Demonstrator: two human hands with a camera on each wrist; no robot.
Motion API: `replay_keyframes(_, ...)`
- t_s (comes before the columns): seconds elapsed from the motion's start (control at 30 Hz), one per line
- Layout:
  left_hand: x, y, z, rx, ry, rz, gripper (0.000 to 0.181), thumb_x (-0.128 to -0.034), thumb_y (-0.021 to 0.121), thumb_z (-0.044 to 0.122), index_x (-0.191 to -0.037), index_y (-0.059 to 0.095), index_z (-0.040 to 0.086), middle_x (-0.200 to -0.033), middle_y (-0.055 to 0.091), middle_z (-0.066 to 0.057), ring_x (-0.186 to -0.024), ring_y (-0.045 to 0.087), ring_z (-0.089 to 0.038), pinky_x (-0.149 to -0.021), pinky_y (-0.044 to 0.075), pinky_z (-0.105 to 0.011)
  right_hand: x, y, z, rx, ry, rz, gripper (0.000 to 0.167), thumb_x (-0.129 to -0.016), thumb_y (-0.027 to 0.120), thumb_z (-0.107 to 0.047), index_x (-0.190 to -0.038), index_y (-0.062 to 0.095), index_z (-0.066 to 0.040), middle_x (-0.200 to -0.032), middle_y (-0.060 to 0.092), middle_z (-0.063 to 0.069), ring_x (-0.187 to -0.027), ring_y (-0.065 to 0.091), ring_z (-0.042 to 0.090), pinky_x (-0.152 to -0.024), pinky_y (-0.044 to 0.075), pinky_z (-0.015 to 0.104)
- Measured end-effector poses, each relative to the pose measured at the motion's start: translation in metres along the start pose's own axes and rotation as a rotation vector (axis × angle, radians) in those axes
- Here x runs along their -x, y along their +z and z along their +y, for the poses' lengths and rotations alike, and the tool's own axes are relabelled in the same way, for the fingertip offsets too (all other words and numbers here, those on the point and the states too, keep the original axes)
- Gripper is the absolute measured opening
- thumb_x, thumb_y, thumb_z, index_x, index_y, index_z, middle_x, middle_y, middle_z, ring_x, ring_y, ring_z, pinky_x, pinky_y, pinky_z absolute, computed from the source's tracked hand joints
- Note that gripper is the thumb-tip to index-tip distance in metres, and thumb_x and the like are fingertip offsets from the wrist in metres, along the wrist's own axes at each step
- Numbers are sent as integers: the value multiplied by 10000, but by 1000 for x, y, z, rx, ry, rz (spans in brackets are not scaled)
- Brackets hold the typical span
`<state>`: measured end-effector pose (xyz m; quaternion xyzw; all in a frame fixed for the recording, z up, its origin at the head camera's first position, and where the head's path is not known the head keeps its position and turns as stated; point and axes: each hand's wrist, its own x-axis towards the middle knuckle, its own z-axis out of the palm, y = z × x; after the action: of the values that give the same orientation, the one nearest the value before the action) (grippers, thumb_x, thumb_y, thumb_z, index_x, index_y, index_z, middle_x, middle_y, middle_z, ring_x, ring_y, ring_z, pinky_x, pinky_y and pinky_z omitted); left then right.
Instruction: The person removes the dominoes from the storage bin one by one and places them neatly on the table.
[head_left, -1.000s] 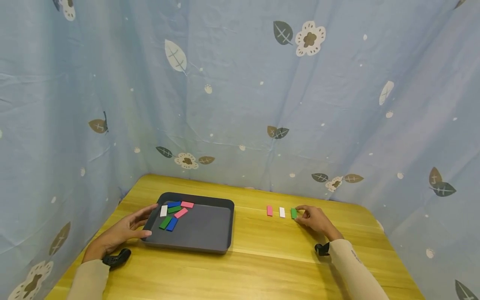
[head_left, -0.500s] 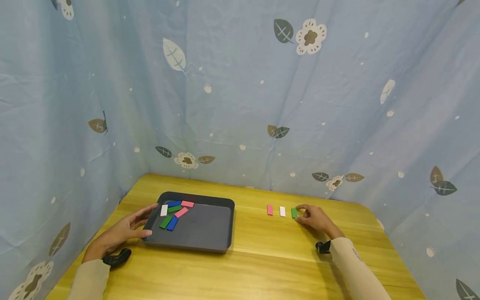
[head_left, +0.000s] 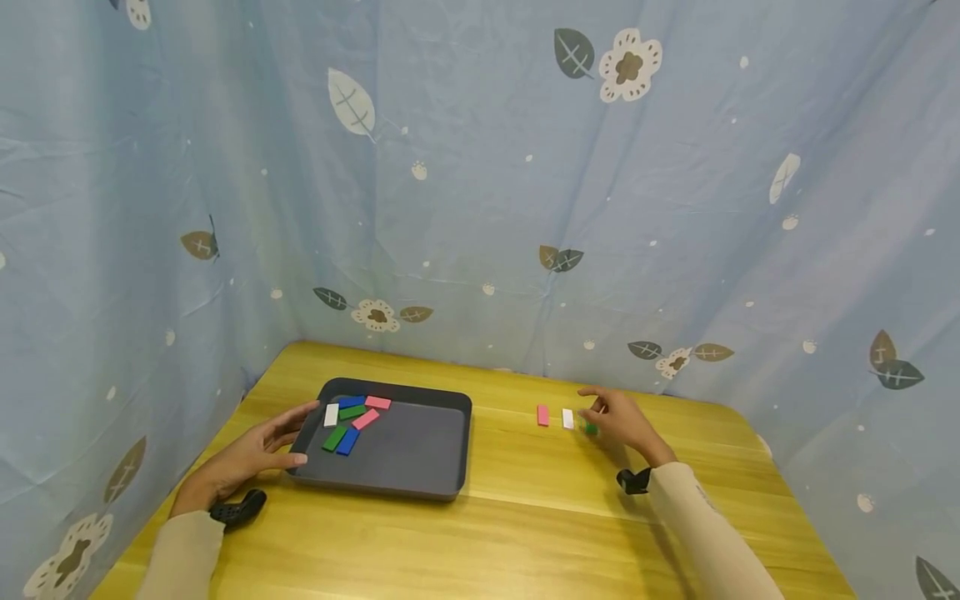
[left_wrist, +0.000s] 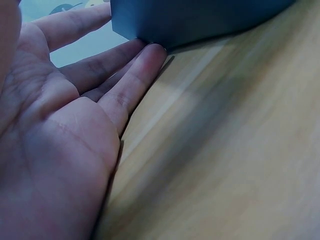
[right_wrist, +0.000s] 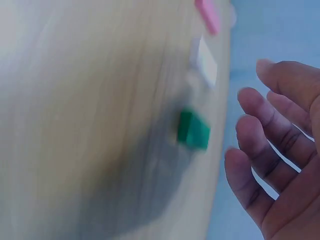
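My left hand [head_left: 251, 456] rests at the left side of a dark grey tray [head_left: 390, 483], its fingers extended and touching the outer wall in the left wrist view. My right hand [head_left: 618, 421] hovers over the table with relaxed fingers and holds nothing. Below it lies a green block [right_wrist: 194, 129], apart from the fingers and partly hidden by the hand in the head view. Beside that block, a white block [head_left: 567, 418] and a pink block [head_left: 543, 415] lie to the left in a spaced row.
Inside the tray, several flat blocks lie grouped at the left: white [head_left: 332, 415], blue [head_left: 347, 442], green [head_left: 334, 438] and pink [head_left: 366, 419] ones. The wooden table [head_left: 517, 533] meets a blue patterned curtain [head_left: 480, 208] at the back and sides.
My right hand has let go of the green block and lifted up and slightly left above it. The left hand stays at the tray.
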<state>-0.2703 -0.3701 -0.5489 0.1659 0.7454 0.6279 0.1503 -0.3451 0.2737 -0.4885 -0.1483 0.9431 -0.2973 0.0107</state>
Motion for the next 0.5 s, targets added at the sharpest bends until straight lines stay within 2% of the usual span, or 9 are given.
replay_keyframes(0.17,0,0,0,1,4,-2,863,-965,706,32,-1657,199,134,-1686,95,-213,-1463,173,-555,-955,521,-299,-10,6,-26,-21,-71,-8,432,-992,716,-210,-1381,636,-39,-858,701,97,-686,633,290,-558,473,315)
replay_keyframes(0.33,-1,1,2,2,14,-3,859,-967,701,27,-1657,198,128,-1686,87,-220,-1460,176,-560,-959,520,-298,-21,14,-52,-24,-110,-7,398,-986,727,-214,-1361,662,-99,-870,710,97,-668,621,253,-552,464,310)
replay_keyframes(0.4,-1,1,2,1,12,-6,858,-969,699,30,-1657,196,129,-1686,87,-221,-1460,177,-559,-960,518,-300,-25,19,-63,-32,-134,-23,402,-988,724,-215,-1368,657,-102,-881,721,115,-676,632,280,-557,470,311)
replay_keyframes(0.5,-1,1,3,2,4,-11,854,-975,695,36,-1659,193,136,-1686,90,-218,-1462,173,-555,-960,516,-310,-31,26,-79,-44,-172,-45,399,-998,712,-214,-1379,650,-114,-847,718,62,-684,648,334,-561,476,313)
